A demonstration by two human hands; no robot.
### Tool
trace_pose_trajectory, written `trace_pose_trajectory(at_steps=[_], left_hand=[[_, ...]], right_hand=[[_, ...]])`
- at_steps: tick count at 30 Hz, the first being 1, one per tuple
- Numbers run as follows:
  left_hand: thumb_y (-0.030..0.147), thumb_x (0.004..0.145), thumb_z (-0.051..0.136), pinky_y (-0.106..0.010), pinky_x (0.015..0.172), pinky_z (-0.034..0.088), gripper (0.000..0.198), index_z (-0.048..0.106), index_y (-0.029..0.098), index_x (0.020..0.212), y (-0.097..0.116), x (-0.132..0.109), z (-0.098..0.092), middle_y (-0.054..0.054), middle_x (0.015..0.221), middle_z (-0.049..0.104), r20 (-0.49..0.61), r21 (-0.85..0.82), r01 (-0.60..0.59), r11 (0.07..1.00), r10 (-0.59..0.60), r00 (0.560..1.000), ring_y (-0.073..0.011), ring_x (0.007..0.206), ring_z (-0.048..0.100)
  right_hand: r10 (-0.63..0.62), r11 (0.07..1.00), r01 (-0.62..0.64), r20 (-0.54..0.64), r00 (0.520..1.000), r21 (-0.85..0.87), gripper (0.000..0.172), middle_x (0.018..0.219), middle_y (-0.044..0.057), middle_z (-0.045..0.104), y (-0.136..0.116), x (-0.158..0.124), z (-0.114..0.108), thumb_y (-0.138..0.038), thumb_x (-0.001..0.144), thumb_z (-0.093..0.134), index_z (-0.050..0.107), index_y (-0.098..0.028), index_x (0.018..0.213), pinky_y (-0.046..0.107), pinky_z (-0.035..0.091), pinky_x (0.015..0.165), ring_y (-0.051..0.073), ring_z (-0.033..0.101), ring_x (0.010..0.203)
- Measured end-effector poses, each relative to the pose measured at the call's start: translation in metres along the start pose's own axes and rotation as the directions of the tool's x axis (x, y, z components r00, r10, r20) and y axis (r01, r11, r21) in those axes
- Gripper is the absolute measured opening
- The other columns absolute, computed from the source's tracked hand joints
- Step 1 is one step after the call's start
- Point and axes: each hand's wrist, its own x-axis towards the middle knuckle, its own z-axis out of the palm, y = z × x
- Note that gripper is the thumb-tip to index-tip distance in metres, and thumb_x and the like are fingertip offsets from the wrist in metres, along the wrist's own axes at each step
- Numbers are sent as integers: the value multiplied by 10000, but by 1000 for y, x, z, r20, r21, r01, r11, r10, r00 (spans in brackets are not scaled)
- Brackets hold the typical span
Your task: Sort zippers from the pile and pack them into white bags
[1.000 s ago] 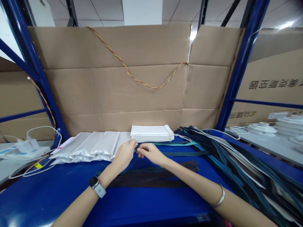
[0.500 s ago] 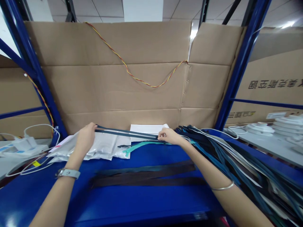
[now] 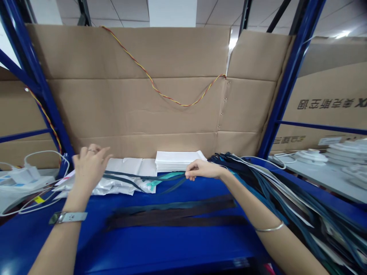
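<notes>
My right hand (image 3: pixel 202 169) pinches one end of a dark teal zipper (image 3: pixel 134 176). Its two tapes run slack to the left, bowing apart, and reach behind my left hand (image 3: pixel 91 164). That hand is raised with its fingers apart, and nothing shows gripped in it. Under the slack tapes lies a bright green zipper (image 3: pixel 160 179), partly covered. Closer to me, a dark brown zipper (image 3: pixel 183 220) and a dark blue zipper (image 3: pixel 169 206) are laid out flat, side by side.
White plastic bags (image 3: pixel 123 182) lie at the back left, beside a stack of white paper (image 3: pixel 179 160). A heap of long zippers (image 3: pixel 275 191) spreads along the right. White cables (image 3: pixel 43 198) trail at left. Cardboard (image 3: pixel 137 110) walls the back of the blue tabletop (image 3: pixel 160 248).
My left hand has opened and moved left, its fingers lifting off the zipper. The zipper has gone from taut to slack. My right hand, still pinching, has shifted slightly left and down.
</notes>
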Motion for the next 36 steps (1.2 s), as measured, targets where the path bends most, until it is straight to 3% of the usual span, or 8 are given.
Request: trace_pose_trajectory(at_steps=[3, 5, 8, 20, 24, 31, 34, 36], left_hand=[[340, 900, 413, -341, 803, 383, 293, 647, 165, 880, 58, -5, 1, -68, 905, 614, 152, -409, -130, 903, 207, 966, -218, 909, 515], [340, 904, 405, -275, 737, 399, 311, 642, 168, 798, 96, -17, 2, -38, 823, 628, 253, -678, -140, 722, 408, 877, -167, 798, 544], [369, 911, 393, -248, 657, 386, 342, 637, 171, 776, 135, -40, 1, -16, 733, 622, 305, -820, -72, 568, 540, 784, -142, 684, 543], [331, 871, 484, -228, 582, 319, 297, 495, 164, 626, 143, -49, 4, 21, 610, 507, 221, -841, -114, 530, 528, 820, -118, 596, 461], [293, 859, 484, -239, 593, 313, 273, 478, 167, 617, 120, -32, 9, 15, 599, 488, 190, -747, -183, 639, 469, 863, -128, 601, 460], [395, 836, 487, -243, 558, 259, 286, 517, 176, 655, -16, -7, 5, 12, 569, 503, 270, -402, -113, 909, 235, 934, -134, 557, 444], [446, 833, 476, -240, 572, 270, 324, 546, 174, 670, -43, -15, -9, 13, 583, 513, 382, -376, -74, 924, 228, 896, -133, 582, 450], [480, 828, 471, -238, 571, 276, 350, 568, 177, 681, -43, -23, -20, 12, 597, 530, 505, -408, -62, 911, 282, 816, -133, 592, 455]], right_hand=[[-40, 989, 31, 54, 998, 147, 342, 791, 66, 634, -3, 7, 14, -425, 824, 549, 655, -106, 887, 264, 477, 668, 127, 596, 697], [-70, 976, 58, 48, 996, 210, 292, 767, 46, 617, -5, 12, 25, -385, 826, 563, 634, -116, 915, 260, 475, 663, 117, 588, 681], [-110, 949, 98, 26, 994, 300, 225, 761, 12, 597, -7, 19, 40, -311, 822, 585, 554, -154, 980, 265, 478, 668, 107, 588, 671], [-197, 949, 192, -8, 980, 248, 286, 743, -10, 586, -21, 22, 56, -268, 820, 577, 427, -195, 1052, 281, 481, 669, 115, 590, 649], [-163, 986, 161, -79, 983, -33, 269, 722, -5, 603, -35, 8, 25, -247, 816, 557, 446, -197, 1057, 257, 458, 638, 122, 590, 640], [8, 956, -86, -270, 963, -280, 328, 659, -4, 623, -32, -69, -57, -297, 815, 525, 427, -185, 1107, 248, 402, 600, 122, 530, 580], [74, 943, -152, -257, 964, -296, 303, 648, -9, 615, -29, -95, -63, -309, 817, 505, 430, -200, 1089, 248, 397, 596, 124, 523, 568], [140, 932, -204, -222, 965, -301, 276, 643, -6, 614, -29, -103, -58, -294, 805, 506, 450, -213, 1063, 255, 407, 607, 136, 547, 582]])
